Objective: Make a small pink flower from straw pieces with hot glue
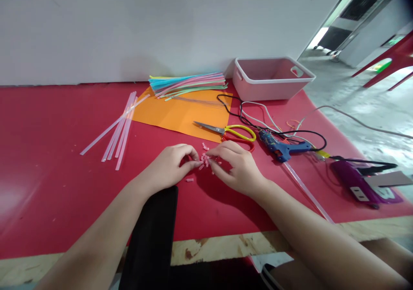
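My left hand (172,165) is closed, its thumb and forefinger pinched at a small pink piece near the middle of the table. Facing it, my right hand (240,167) curls in from the other side, fingertips closed on the same cluster of small pink cut pieces (204,157). What the pieces are made of is too small to tell. One loose pink piece (189,180) lies just in front of my left hand. Behind the right hand rest scissors (222,131) with yellow and red handles, their blades on an orange sheet (180,113).
Colourful pipe cleaners (187,84) lie at the back beside a pink basket (271,79). Clear pink glue sticks (119,137) lie left. At right are a blue glue gun (284,148), cables and a purple power strip (361,182). A black flat object (155,234) sits under my left wrist.
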The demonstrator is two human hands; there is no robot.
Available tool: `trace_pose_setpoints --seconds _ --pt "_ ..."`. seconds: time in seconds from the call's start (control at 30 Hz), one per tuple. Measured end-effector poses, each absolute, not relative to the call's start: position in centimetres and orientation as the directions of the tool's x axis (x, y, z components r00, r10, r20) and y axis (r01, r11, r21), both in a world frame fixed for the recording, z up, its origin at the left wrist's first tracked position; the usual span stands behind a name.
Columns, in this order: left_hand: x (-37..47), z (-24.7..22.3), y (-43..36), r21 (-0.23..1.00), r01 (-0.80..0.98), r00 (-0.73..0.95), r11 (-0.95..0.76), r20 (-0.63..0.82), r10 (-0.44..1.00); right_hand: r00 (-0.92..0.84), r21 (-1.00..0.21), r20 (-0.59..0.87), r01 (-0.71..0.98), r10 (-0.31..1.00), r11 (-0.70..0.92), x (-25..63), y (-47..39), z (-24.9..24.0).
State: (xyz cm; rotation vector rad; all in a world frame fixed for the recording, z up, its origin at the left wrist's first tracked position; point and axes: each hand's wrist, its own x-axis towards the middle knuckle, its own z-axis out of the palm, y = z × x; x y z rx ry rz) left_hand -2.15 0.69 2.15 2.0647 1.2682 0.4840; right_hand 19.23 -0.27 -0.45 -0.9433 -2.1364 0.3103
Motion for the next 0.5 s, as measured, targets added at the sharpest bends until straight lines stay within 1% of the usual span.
trace_pose_setpoints --seconds 0.13,0.27,0.37,0.5 --pt "-1.77 2.43 0.47 0.71 0.608 0.466 -0.355 0.043 0.884 -0.483 -0.459 0.577 0.474 0.658 0.751 18.9 -0.23 -0.66" --pt "-1.78 2.28 0.39 0.699 0.599 0.48 -0.39 0.077 0.874 -0.47 -0.482 0.572 0.471 0.672 0.739 18.72 -0.35 -0.66" --pt "-1.75 2.18 0.35 0.698 0.589 0.498 -0.406 0.082 0.863 -0.433 -0.533 0.56 0.464 0.706 0.707 18.71 -0.48 -0.56" --pt "-1.57 2.22 0.27 0.689 0.552 0.535 -0.469 0.138 0.833 -0.397 -0.665 0.462 0.437 0.793 0.606 18.77 -0.5 -0.4"
